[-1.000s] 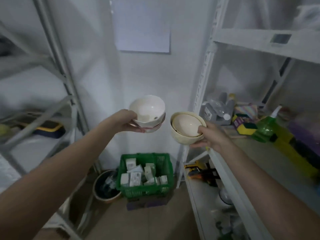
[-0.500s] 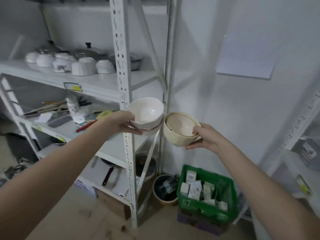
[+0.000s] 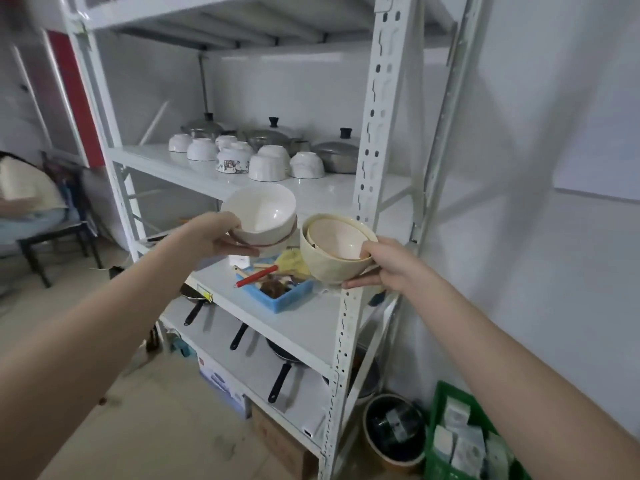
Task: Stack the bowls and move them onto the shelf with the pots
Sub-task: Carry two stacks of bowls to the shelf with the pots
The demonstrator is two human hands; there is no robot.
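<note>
Both hands grip two nested bowls each: left hand white pair, right hand cream pair

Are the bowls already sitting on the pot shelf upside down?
Yes. The shelf bowls rest rim-down, rounded bases up, in front of the lidded pots.

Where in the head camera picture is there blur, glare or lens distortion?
Head view: the far left edge around the seated person is motion-blurred; the shelf uprights lean from wide-angle distortion; a small glare spot sits inside the white bowl; lighting is dim and bluish.
</note>
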